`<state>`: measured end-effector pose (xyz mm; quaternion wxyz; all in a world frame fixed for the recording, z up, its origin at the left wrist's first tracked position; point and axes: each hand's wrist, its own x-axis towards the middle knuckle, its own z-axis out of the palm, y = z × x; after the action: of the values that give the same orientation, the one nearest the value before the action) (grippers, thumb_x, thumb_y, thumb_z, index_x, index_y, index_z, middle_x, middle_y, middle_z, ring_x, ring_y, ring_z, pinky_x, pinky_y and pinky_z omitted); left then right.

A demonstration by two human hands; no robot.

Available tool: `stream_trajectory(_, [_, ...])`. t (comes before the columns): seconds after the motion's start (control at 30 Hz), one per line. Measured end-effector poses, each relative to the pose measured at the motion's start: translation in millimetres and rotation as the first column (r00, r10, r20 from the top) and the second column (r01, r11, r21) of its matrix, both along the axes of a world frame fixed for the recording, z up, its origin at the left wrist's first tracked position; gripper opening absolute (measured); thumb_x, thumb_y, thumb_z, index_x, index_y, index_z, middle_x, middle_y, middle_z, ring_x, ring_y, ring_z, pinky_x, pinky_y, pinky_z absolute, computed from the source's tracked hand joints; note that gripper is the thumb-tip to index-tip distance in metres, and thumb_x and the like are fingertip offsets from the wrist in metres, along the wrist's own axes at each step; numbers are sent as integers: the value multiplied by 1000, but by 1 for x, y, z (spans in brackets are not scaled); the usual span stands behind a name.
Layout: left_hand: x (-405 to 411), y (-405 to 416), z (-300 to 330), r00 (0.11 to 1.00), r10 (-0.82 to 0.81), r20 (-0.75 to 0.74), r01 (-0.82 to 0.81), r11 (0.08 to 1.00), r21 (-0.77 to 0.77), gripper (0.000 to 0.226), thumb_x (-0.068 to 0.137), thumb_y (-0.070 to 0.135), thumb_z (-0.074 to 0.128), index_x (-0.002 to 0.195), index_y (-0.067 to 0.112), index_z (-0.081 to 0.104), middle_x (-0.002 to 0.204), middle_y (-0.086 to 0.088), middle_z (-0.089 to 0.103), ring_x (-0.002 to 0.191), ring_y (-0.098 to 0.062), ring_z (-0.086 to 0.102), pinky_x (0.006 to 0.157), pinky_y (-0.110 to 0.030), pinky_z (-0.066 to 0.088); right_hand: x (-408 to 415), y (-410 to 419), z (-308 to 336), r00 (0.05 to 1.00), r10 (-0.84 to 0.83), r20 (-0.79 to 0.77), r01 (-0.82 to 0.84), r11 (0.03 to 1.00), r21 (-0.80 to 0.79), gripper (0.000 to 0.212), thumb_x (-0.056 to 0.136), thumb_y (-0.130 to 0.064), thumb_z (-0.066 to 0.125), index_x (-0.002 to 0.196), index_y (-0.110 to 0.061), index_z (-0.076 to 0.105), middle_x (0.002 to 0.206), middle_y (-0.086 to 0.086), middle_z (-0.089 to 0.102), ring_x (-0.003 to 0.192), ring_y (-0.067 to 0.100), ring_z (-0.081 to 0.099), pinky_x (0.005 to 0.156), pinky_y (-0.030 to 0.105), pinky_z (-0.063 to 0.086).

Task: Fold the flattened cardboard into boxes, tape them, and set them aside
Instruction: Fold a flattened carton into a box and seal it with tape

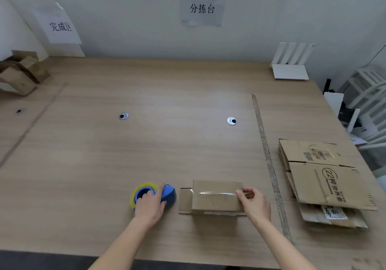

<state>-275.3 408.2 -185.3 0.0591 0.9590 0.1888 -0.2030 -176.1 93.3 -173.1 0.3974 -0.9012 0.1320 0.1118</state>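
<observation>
Near the front edge: left hand (149, 205) gripping blue tape holder (155, 195), right hand (253, 201) pinching tape on small box (217, 198). Far right: flat cardboard (332, 186) marked "22". Far wall signs (202, 8): "分拣台", "完成区".

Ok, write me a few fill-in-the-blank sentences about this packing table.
1. The left hand rests on a ____ tape dispenser.
2. The right hand pinches the tape at the box's ____ end.
3. The stack of flat cardboard lies to the ____ of the box.

Missing words: blue; right; right
</observation>
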Motion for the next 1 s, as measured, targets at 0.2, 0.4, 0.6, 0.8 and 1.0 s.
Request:
stream_trajectory(0.2, [-1, -50, 26, 916, 42, 399, -15, 997, -71, 40, 92, 22, 59, 130, 10, 61, 115, -11, 62, 96, -32, 62, 81, -40, 49, -6, 5, 1, 1000, -14, -3, 14, 1000, -16, 28, 89, -46, 70, 103, -22, 69, 85, -6, 64, 91, 22, 61, 75, 32, 40])
stream_trajectory(0.4, [12, -110, 36, 888, 279, 365, -100, 894, -437, 40, 102, 40, 50, 129, 12, 61, 130, 3, 58, 116, -20, 57, 95, -34, 47, -17, 13, 7, 999, -11, -43, 10, 999, -34, 29, 92, -45, 66, 107, -20, 68, 99, 0, 71, 101, 26, 63, 81, 34, 46])
stream_trajectory(0.6, [10, -123, 25, 816, 535, 220, -253, 672, -696, 59, 97, 9, 57, 153, 16, 40, 148, 0, 52, 136, -19, 48, 113, -35, 40, -29, 13, 7, 999, -19, -33, 17, 998, -53, 30, 96, -45, 60, 110, -18, 63, 107, 4, 69, 102, 26, 61, 80, 34, 44])
stream_trajectory(0.8, [19, -108, 20, 894, 444, 60, -232, 575, -785, 79, 95, 19, 63, 160, 19, 19, 160, -1, 35, 146, -22, 34, 120, -36, 29, -39, -6, 7, 980, 196, 15, -194, 978, -80, 50, 99, -42, 55, 144, -24, 42, 134, 0, 55, 113, 19, 58, 87, 30, 44])
stream_trajectory(1.0, [33, -87, 25, 951, 204, 233, -45, 834, -550, 83, 93, 41, 64, 161, 23, 19, 155, 1, 42, 142, -23, 37, 115, -42, 34, -41, -30, 3, 755, 655, 13, -649, 750, -129, 69, 84, -69, 60, 145, -60, 30, 160, -22, 22, 145, 4, 27, 111, 36, 40])
